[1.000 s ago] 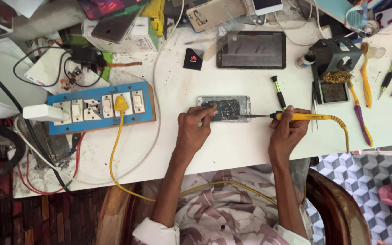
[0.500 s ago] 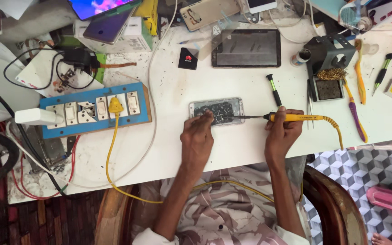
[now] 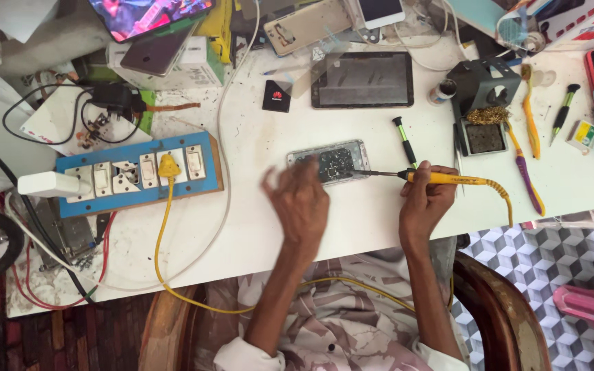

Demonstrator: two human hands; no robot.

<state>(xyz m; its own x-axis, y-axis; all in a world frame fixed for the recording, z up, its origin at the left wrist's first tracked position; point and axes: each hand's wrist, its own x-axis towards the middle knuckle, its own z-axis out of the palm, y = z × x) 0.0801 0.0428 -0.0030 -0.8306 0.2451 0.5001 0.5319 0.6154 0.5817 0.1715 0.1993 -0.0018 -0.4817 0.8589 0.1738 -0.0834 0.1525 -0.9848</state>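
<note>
Soldering is under way — the right hand [image 3: 426, 199] grips the yellow soldering iron [image 3: 448, 178], tip on the opened phone [image 3: 330, 162], while the left hand [image 3: 302, 203] hovers open-fingered — steadying comes next.

**Soldering iron held to opened phone**

A yellow-handled soldering iron [image 3: 448, 178] was gripped in the right hand [image 3: 426, 200], its tip laid on the opened phone [image 3: 329, 162] on the white table [image 3: 262, 213]. The left hand [image 3: 302, 203] was held blurred, fingers spread, just beside the phone. A blue power strip [image 3: 135, 175] was set well to the left.
</note>
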